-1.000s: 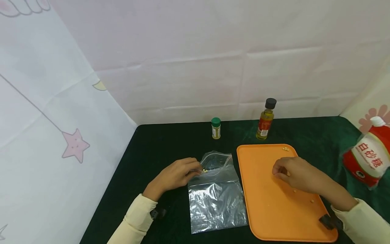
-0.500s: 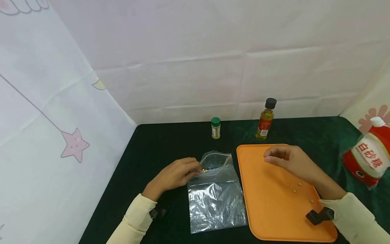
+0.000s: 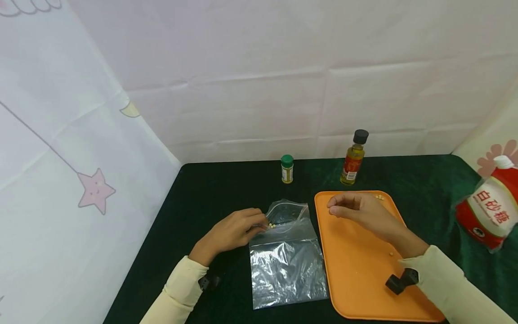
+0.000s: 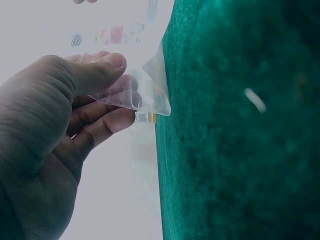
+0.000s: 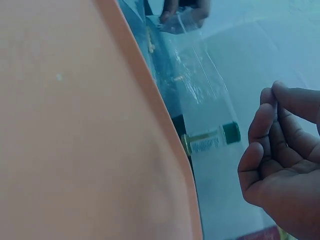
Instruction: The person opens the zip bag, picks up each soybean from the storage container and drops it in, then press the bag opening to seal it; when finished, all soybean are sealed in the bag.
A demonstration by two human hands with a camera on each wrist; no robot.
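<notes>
My left hand (image 3: 232,231) pinches the upper left edge of a clear zip bag (image 3: 287,270) lying on the green cloth. The left wrist view shows the thumb over the clear plastic (image 4: 155,85) and fingers behind it. Several pale yellow soybeans (image 3: 272,226) sit near the bag's mouth. Above the left part of the orange tray (image 3: 352,283), my right hand (image 3: 366,213) is raised, thumb and fingertip pressed together as around a soybean; the fingertips hide it. In the right wrist view, the right hand's (image 5: 285,165) other fingers are curled. One soybean (image 3: 391,254) lies on the tray.
More soybeans (image 3: 379,197) lie at the tray's far right corner. Behind stand a small green-capped jar (image 3: 287,171) and a black-capped oil bottle (image 3: 352,164). A red and white sugar bag (image 3: 489,207) is at the right. A fabric backdrop (image 3: 251,112) closes off the back.
My right hand has risen from the tray's middle and moved left toward the bag, thumb and fingertips together. The left hand and bag have stayed in place.
</notes>
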